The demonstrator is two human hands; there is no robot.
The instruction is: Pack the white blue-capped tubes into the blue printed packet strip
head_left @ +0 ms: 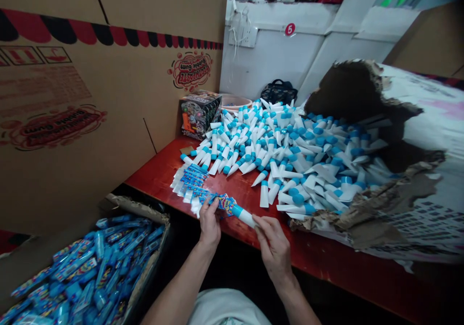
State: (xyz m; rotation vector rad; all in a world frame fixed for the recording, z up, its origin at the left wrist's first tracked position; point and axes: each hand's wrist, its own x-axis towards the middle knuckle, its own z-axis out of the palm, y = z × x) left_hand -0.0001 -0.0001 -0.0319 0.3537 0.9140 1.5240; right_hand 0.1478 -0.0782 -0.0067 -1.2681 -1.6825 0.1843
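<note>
My left hand (210,223) pinches a printed blue plastic sleeve (227,204) at the table's front edge. In the fingers of my right hand (274,245) is a white tube (248,217), held by its flat end. Its blue cap points left and meets the sleeve's right end; how far it sits inside I cannot tell. Beside my left hand, a fanned row of more printed sleeves (194,176) lies on the table. Beyond both hands spreads a large heap of white tubes with blue caps (268,136).
The red table (159,168) carries a torn white carton (409,209) on the right, spilling tubes. At the back stand a printed box (201,114), a pink basin (237,101) and a dark bag (279,92). Lower left, an open carton (165,218) holds wrapped blue tubes. Large cardboard (126,83) walls the left.
</note>
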